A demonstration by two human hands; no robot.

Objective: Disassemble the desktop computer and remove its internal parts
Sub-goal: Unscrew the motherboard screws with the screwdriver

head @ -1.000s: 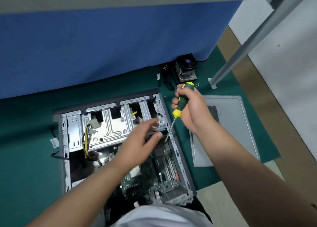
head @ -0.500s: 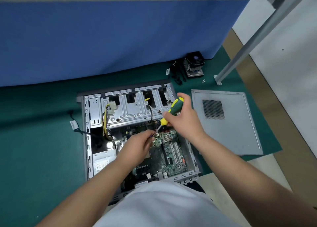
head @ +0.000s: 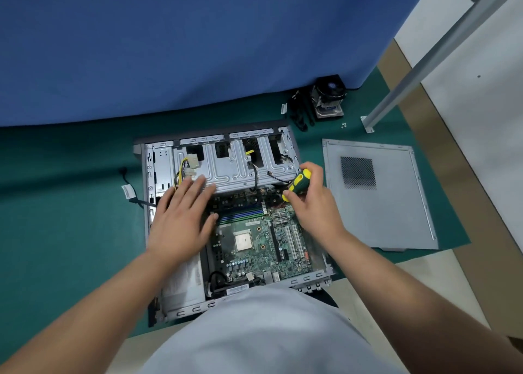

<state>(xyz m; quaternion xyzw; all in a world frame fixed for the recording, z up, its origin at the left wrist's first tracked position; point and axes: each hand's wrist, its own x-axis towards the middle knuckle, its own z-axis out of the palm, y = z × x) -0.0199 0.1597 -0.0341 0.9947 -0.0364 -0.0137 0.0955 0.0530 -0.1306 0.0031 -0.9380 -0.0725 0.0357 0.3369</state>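
Note:
An open desktop case [head: 154, 175] lies flat on a green mat. Inside it a green motherboard [head: 254, 246] shows a bare CPU socket, and a silver drive cage [head: 232, 167] spans the far end. My left hand [head: 181, 218] lies flat with straight fingers over the case's left side, fingertips on the drive cage edge. My right hand [head: 311, 204] grips a yellow-and-green screwdriver [head: 297, 184], its tip pointing down at the motherboard's upper right corner. The tip itself is hidden by my fingers.
The removed grey side panel [head: 379, 201] lies to the right of the case. A CPU cooler with fan [head: 329, 96] and black cables sit near the blue curtain. A few loose screws [head: 343, 125] lie by a metal table leg [head: 402, 85].
My left hand has opened and moved left onto the drive cage edge. My right hand has brought the screwdriver down toward the motherboard's upper right corner. The head camera has tilted down over the case.

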